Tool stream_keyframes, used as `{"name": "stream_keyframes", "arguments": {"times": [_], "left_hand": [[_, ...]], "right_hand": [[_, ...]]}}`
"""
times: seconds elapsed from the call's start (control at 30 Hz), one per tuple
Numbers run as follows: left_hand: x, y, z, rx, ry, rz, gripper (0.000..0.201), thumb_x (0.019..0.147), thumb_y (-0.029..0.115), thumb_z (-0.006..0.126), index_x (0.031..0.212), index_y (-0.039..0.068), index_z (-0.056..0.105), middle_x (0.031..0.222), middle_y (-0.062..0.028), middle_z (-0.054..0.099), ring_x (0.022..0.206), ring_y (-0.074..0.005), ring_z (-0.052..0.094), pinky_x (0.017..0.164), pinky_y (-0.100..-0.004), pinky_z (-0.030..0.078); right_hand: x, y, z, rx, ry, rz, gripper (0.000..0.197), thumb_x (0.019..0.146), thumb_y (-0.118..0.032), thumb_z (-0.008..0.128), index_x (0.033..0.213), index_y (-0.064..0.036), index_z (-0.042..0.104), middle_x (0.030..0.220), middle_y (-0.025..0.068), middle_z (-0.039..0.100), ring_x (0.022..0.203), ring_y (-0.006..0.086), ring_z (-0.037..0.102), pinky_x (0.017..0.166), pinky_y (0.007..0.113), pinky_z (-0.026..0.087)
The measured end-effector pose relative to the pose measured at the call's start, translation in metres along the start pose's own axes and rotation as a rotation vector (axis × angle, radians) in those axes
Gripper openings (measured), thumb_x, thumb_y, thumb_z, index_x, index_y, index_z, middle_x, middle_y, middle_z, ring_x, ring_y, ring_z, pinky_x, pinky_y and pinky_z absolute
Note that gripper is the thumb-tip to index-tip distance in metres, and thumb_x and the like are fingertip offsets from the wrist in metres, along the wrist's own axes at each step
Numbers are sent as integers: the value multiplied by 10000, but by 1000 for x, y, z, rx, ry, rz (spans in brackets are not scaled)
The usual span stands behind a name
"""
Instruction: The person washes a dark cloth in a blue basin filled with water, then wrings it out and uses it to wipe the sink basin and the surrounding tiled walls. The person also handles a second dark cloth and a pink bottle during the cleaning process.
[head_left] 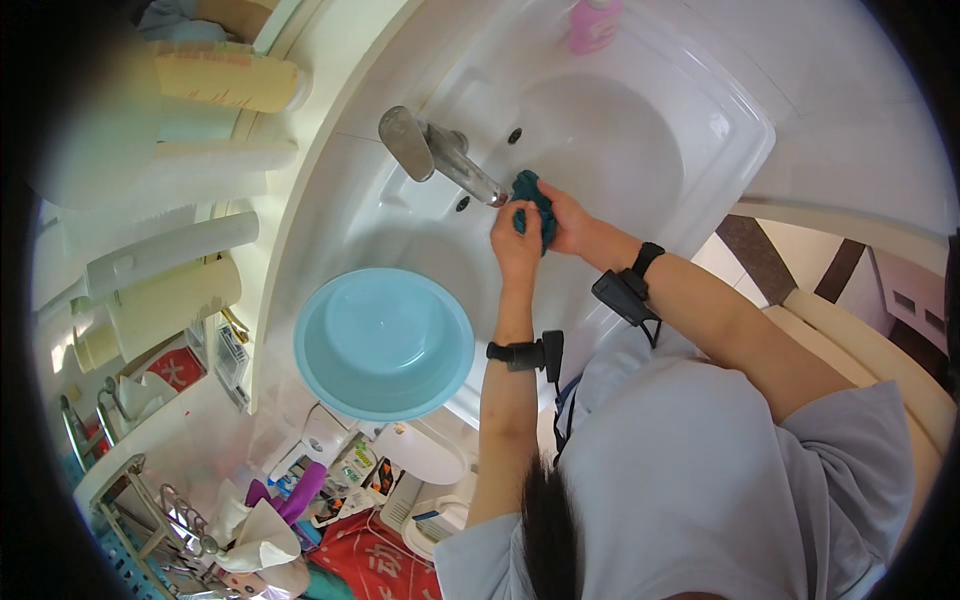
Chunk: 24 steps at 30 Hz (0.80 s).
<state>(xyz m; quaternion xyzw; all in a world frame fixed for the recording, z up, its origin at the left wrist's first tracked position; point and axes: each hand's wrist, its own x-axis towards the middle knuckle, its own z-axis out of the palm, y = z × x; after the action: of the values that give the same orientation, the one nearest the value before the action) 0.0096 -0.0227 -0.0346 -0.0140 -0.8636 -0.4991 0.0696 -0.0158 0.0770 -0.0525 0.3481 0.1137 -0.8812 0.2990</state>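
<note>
A bunched dark teal cloth is between my hands, just under the spout of the metal faucet. My left hand grips its near left side with bent fingers. On its right side, my right hand is closed round it too; some of those fingers are hidden behind the cloth. Both hands are over the white sink. Whether water runs from the spout is too small to tell. A black strap with a small box sits on each wrist.
Left of my left forearm, a light blue basin rests at the sink's edge. A pink bottle stands at the sink's far rim. Bottles and a mirror line the left wall. Lower left are a purple item, a red bag and a metal rack.
</note>
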Motion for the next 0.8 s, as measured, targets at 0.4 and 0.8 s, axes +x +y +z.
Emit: {"name": "stream_keyframes", "arguments": {"times": [0.4,0.8], "left_hand": [[14,9,11,307,222,28,156,815,163,651,793,11,627,746,-161,619,649,-355,585,603,-382,466],[-3,-30,-7,-163,115,-160,244,847,174,665,1003,18,559,1052,-111,571,974,-247,534,860,-372,425]], "right_hand": [[15,-11,-9,-214,-108,-17,349,950,-249,431,1186,5,475,1111,142,579,1026,257,571,904,395,462],[-17,-27,15,-310,-292,-167,329,891,-189,524,1156,4,541,1091,88,617,993,196,588,901,333,447]]}}
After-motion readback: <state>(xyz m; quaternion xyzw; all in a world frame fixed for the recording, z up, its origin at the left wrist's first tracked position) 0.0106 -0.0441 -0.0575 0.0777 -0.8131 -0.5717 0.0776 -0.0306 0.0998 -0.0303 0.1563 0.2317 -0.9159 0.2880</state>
